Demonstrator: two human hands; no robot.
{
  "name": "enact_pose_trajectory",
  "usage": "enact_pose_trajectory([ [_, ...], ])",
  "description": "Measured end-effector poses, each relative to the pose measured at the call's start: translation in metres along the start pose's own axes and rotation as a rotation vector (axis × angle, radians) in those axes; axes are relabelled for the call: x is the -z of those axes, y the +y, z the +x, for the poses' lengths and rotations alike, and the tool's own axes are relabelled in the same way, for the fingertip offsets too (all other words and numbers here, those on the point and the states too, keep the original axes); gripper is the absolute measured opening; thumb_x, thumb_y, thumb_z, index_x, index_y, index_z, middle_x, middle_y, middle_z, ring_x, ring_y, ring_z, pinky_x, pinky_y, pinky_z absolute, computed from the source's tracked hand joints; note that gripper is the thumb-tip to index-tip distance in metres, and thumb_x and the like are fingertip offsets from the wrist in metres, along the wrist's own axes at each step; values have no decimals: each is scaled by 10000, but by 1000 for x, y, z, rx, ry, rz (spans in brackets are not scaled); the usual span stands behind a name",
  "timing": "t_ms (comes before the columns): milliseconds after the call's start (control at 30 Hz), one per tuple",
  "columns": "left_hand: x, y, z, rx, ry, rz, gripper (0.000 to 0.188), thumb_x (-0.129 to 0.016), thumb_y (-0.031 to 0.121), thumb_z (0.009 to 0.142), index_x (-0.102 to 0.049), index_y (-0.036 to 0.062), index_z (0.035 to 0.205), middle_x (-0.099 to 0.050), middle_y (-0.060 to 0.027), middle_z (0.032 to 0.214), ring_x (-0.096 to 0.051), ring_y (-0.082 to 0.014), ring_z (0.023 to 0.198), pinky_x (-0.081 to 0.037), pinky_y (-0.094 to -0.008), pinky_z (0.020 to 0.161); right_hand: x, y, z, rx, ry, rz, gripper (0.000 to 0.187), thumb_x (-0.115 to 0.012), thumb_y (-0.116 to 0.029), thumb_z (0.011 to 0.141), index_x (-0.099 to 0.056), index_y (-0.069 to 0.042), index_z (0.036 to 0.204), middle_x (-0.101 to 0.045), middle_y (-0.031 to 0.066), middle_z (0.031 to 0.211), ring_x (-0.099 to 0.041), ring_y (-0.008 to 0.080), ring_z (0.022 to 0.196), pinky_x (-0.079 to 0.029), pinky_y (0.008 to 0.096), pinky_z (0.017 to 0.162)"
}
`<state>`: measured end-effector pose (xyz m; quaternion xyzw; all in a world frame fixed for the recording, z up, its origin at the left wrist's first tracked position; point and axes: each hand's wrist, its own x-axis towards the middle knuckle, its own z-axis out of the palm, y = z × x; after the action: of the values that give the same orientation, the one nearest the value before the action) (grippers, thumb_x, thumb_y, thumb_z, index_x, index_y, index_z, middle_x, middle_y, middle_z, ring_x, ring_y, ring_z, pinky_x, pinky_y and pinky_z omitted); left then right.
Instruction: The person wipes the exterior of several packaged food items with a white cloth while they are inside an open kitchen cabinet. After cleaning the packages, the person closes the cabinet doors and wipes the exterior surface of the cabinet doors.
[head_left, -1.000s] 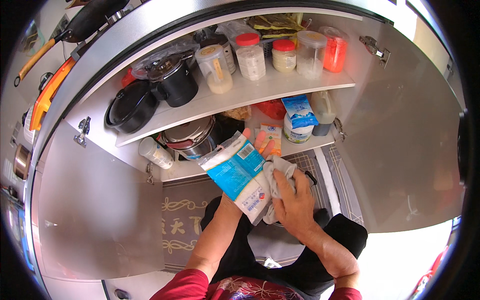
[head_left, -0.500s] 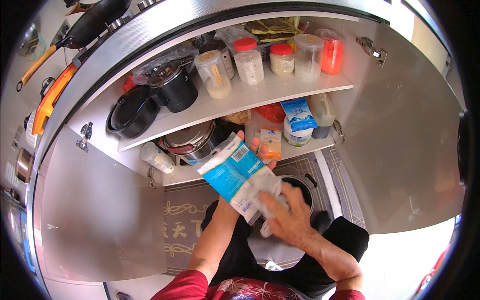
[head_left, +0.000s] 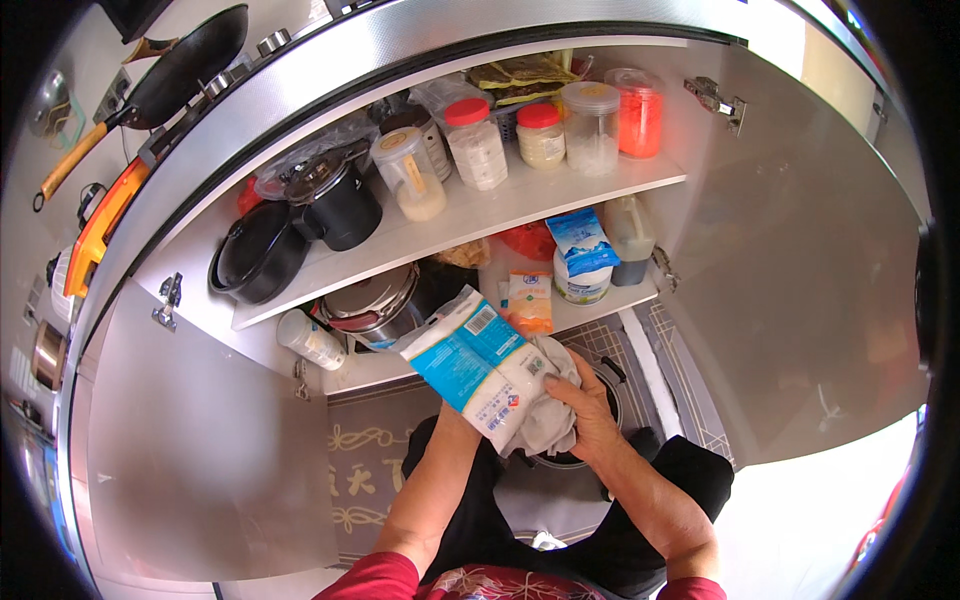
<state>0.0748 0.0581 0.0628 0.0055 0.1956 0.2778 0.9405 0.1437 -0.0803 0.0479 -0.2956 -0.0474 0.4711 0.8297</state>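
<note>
A blue and white plastic bag (head_left: 478, 362) of white grains sits in front of an open low cupboard. My left hand (head_left: 452, 412) grips the bag from underneath and is mostly hidden by it. My right hand (head_left: 590, 412) presses a crumpled grey-white cloth (head_left: 545, 415) against the bag's right side. Below the hands lies a dark round pot (head_left: 600, 400), partly covered.
The cupboard's upper shelf (head_left: 520, 215) holds several lidded jars, a black pot (head_left: 340, 205) and a black pan (head_left: 258, 255). The lower shelf (head_left: 590, 312) carries steel pots, a blue-white bag, an orange packet and a bottle. Both doors (head_left: 200, 440) stand open. A wok (head_left: 175, 70) sits above on the counter.
The bag stayed in my left hand with its angle shifting a little. My right hand dropped lower half a second ago, then came back up against the bag with the cloth.
</note>
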Motion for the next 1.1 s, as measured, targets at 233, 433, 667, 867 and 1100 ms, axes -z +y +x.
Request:
enact_pose_trajectory([
  [233,31,3,23,-162,-175,508,299,-429,323,973,-558,75,1078,-608,-134,1071,-609,-278,942,-530,-426,818,6,-8,9,96,131,22,480,-639,34,803,-489,-4,1258,-611,130,1128,-626,214,965,-533,351,839],
  [433,13,-3,-2,-176,-227,343,556,-422,492,933,-479,53,1269,-535,-153,1257,-524,-325,1144,-411,-483,994,5,-10,11,148,184,57,446,-622,34,811,-496,2,1238,-612,121,1111,-630,210,951,-541,340,820],
  [667,11,-17,-10,-294,-92,464,451,-544,253,902,-466,51,1298,-533,-150,1277,-526,-351,1154,-414,-510,993,9,-7,16,236,237,-69,434,-644,3,804,-526,-16,1221,-608,96,1061,-617,185,917,-505,297,816],
  [867,12,6,-13,-58,-91,374,389,-617,-7,799,-546,19,1181,-626,-145,1121,-609,-313,1046,-477,-462,949,-1,-59,-13,609,-100,-1075,413,-731,-67,736,-634,-46,1137,-530,90,935,-553,187,880,-456,298,786],
  [1100,21,15,-26,175,-209,452,519,-629,-15,790,-462,6,1280,-570,-165,1218,-567,-351,1113,-441,-515,983,-15,-83,-21,568,-242,-1081,418,-704,-51,735,-644,-101,1146,-543,103,963,-563,213,889,-460,320,783],
])
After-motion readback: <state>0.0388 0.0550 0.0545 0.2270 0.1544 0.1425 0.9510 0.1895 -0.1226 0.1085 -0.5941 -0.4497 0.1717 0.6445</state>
